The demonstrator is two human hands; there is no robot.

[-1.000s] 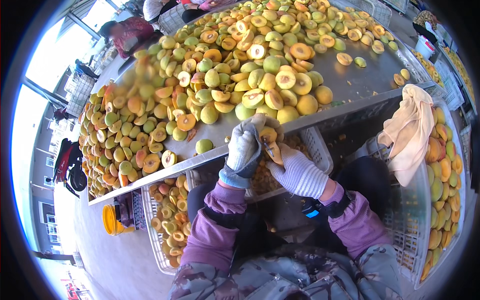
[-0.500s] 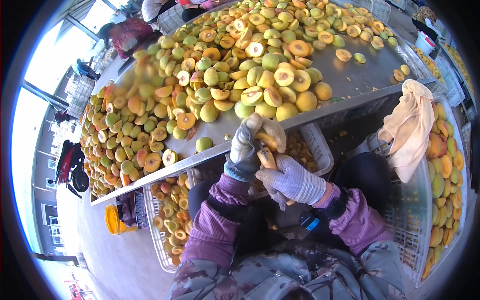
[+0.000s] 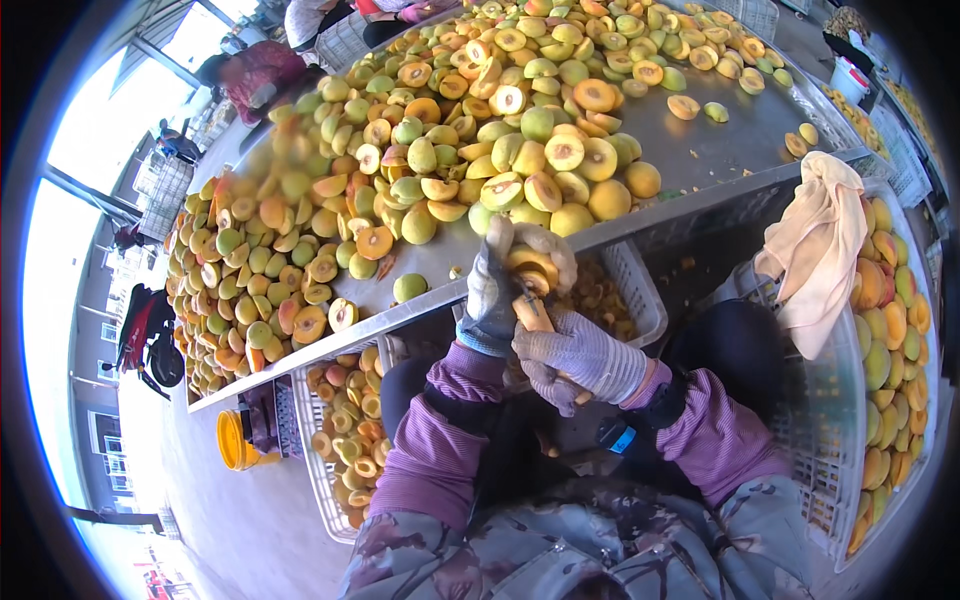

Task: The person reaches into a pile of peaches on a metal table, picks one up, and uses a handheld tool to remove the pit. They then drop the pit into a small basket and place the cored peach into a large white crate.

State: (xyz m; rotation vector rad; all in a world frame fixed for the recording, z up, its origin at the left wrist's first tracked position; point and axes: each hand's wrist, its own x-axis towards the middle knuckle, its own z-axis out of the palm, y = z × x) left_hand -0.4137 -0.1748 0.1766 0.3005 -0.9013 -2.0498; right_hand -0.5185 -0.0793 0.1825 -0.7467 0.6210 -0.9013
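In gloves, both my hands meet just past the table's near edge. My left hand [image 3: 488, 295] is closed round a halved yellow peach [image 3: 537, 262], its cut face turned up toward me. With my right hand [image 3: 590, 355] I grip a pitting tool by its wooden handle [image 3: 533, 313], which slants up and left. Its dark metal tip meets the lower part of the cut face; the exact contact is partly hidden. Beyond my hands, a large heap of peach halves [image 3: 420, 155] covers much of the metal table [image 3: 740, 150].
Below the table edge stands a white crate [image 3: 655, 315] of small brownish pieces. Crates of peach halves stand at my left [image 3: 312, 470] and right [image 3: 825, 430], the right one with a peach-coloured cloth [image 3: 825, 235] over its rim. A yellow bucket [image 3: 233, 440] sits left. Another person [image 3: 265, 80] is across the table.
The peach half has turned in my left hand, so more of its cut face shows. The tool's handle has tilted slightly with my right hand. The heap looks the same.
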